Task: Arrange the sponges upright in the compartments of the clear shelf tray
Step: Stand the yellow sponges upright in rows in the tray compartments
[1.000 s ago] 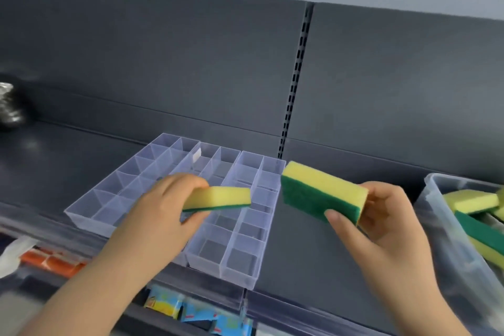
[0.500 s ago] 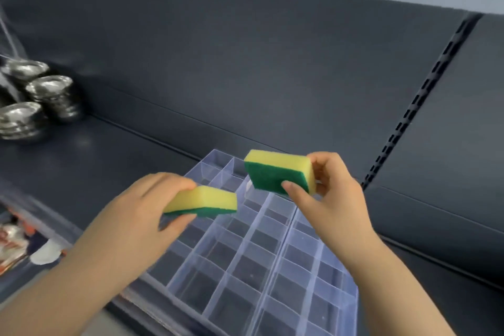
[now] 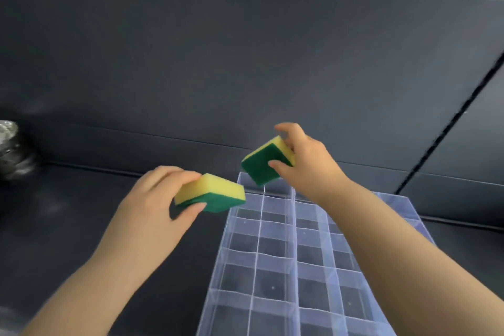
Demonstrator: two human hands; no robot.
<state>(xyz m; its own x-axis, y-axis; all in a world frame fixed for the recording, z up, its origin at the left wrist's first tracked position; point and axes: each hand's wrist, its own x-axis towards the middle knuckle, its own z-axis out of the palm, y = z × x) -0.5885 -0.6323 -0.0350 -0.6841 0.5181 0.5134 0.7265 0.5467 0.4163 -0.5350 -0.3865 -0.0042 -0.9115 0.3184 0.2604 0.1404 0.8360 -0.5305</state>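
A clear shelf tray [image 3: 260, 229] with several empty square compartments lies on the dark shelf, running from the centre to the bottom right. My left hand [image 3: 148, 209] grips a yellow sponge with a green underside [image 3: 215, 194], held flat just left of the tray's far left corner. My right hand [image 3: 302, 161] pinches a second yellow and green sponge [image 3: 263, 163], tilted with its green face toward me, above the tray's far edge. My right forearm covers part of the tray's right side.
The dark shelf board [image 3: 68, 226] stretches left of the tray. A shiny metal object [image 3: 12, 150] stands at the far left edge. The dark back panel [image 3: 245, 63] rises behind, with a slotted upright [image 3: 447, 128] at the right.
The view has swung, so the tray now runs toward the bottom right. My right hand tilted its sponge downward over the tray's far edge. My left hand moved its sponge toward the tray's corner.
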